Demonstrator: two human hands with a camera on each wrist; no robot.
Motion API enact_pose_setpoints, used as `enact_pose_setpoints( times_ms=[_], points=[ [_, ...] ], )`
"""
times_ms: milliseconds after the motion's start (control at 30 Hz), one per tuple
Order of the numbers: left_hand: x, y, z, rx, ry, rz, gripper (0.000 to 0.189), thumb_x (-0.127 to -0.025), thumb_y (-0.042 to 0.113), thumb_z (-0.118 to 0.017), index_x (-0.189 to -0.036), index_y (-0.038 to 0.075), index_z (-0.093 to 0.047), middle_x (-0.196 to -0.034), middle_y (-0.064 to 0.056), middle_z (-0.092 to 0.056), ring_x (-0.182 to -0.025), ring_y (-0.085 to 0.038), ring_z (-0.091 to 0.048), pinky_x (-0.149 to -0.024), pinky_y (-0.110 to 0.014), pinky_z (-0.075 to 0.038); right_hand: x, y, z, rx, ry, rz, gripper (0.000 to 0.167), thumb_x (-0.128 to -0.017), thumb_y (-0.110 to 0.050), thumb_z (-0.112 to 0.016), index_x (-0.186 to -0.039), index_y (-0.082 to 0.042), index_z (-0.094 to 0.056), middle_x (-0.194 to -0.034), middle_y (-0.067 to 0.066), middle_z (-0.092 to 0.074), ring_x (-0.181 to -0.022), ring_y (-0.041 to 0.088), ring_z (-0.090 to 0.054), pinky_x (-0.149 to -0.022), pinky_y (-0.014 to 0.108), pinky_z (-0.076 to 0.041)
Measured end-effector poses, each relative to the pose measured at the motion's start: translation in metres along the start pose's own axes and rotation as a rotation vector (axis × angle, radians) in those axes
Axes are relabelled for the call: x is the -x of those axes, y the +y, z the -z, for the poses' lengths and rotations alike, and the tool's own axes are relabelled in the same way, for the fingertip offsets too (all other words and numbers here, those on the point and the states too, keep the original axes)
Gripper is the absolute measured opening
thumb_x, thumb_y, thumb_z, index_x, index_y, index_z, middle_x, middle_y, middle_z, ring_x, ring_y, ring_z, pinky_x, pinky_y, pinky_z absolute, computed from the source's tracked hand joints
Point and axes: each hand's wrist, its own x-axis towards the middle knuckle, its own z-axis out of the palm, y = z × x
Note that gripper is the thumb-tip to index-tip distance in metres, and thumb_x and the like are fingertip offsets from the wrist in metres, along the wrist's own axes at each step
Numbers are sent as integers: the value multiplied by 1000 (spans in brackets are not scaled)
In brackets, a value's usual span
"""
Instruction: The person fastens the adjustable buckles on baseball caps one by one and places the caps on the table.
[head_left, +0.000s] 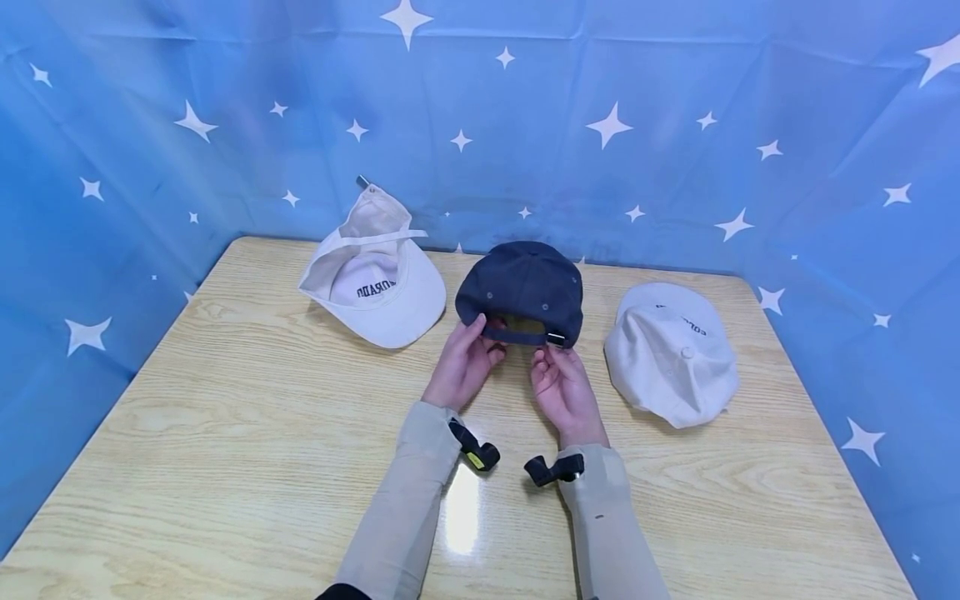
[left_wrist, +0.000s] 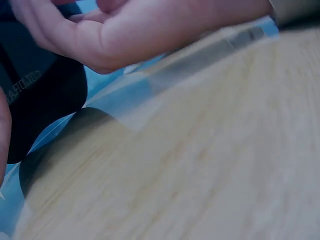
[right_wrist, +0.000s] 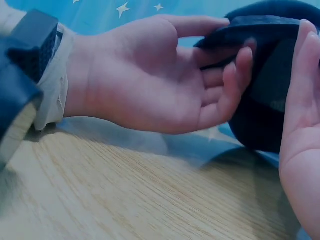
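Both hands hold a dark navy baseball cap (head_left: 521, 279), its back opening and strap (head_left: 513, 336) facing me. My left hand (head_left: 460, 365) pinches the rim left of the opening; in the right wrist view the left hand (right_wrist: 160, 75) has its thumb on the rim and its other fingers curled beneath. On the other side, my right hand (head_left: 567, 392) pinches the rim close to the strap's metal buckle (head_left: 556, 339). Faint lettering shows on the navy cap (left_wrist: 50, 95) in the left wrist view. The front of the brim is hidden in the head view.
A white cap (head_left: 408, 304) lies to the left, its inside showing and its strap sticking up. To the right sits another white cap (head_left: 671, 358), crown up and crumpled. The wooden table (head_left: 247, 417) ends at a blue star-patterned cloth (head_left: 465, 100) behind and at both sides.
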Motion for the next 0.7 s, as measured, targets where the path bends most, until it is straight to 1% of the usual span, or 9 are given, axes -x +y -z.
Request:
enact_pose_setpoints(
  times_ms=[133, 200, 267, 333, 433, 500, 567, 633, 700],
  points=[
    [2, 1, 0, 53, -77, -19, 28, -88, 22, -57, -112, 9, -50, -103, -9, -55, -86, -16, -54, -66, -29, -44, 0, 0, 0, -13, 7, -2, 20, -94, 4, -34, -95, -2, -53, -85, 14, -63, -78, 19, -62, -67, 22, -50],
    [3, 1, 0, 72, -122, -15, 31, -87, 19, -59, -115, 8, -50, -108, -11, -53, -91, -17, -53, -70, -30, -45, 0, -1, 0, -17, 10, -3, 19, -94, 3, -34, -95, -2, -53, -85, 14, -63, -77, 19, -62, -67, 21, -50],
    [3, 0, 0, 85, -163, -9, 32, -87, 16, -58, -117, 7, -49, -111, -13, -52, -96, -19, -53, -77, -34, -45, 0, -1, 1, -22, 10, -4, 19, -94, 3, -35, -95, -2, -53, -85, 14, -63, -77, 19, -62, -67, 22, -50],
    [4, -1, 0, 83, -207, -3, 35, -88, 14, -56, -120, 7, -47, -114, -14, -51, -104, -24, -50, -87, -40, -41, 0, -1, 1, -26, 7, -4, 19, -94, 3, -35, -95, -2, -53, -85, 14, -63, -77, 19, -62, -67, 22, -50],
    [3, -2, 1, 68, -259, 5, 40, -88, 13, -55, -126, 7, -43, -117, -14, -51, -117, -32, -41, -98, -51, -29, 0, -1, 1, -37, -3, -7, 18, -94, 3, -36, -96, -2, -53, -86, 14, -64, -77, 20, -62, -67, 22, -50],
    [2, -2, 1, 65, -285, 16, 44, -87, 14, -57, -128, 8, -42, -119, -13, -52, -120, -34, -37, -100, -55, -21, 0, -1, 1, -39, -16, -10, 16, -93, 3, -37, -97, -2, -51, -87, 14, -64, -78, 20, -62, -68, 21, -50],
    [2, -2, 1, 74, -302, 31, 46, -85, 16, -60, -127, 8, -43, -118, -12, -54, -120, -34, -38, -100, -58, -16, 0, -1, 1, -44, -36, -13, 15, -93, 4, -38, -98, -3, -50, -88, 14, -63, -79, 20, -63, -69, 21, -50],
    [3, -1, 1, 86, -323, 45, 46, -84, 17, -63, -125, 7, -45, -116, -12, -56, -118, -32, -42, -100, -59, -16, 1, -1, 0, -50, -63, -16, 15, -92, 6, -40, -99, -4, -49, -90, 14, -63, -80, 20, -63, -70, 21, -50],
    [3, -1, 0, 92, -355, 52, 45, -83, 18, -64, -123, 7, -47, -115, -12, -58, -116, -31, -44, -100, -57, -18, 2, -1, 0, -59, -100, -21, 17, -91, 7, -40, -100, -5, -48, -92, 14, -63, -81, 21, -63, -71, 22, -50]
  ],
)
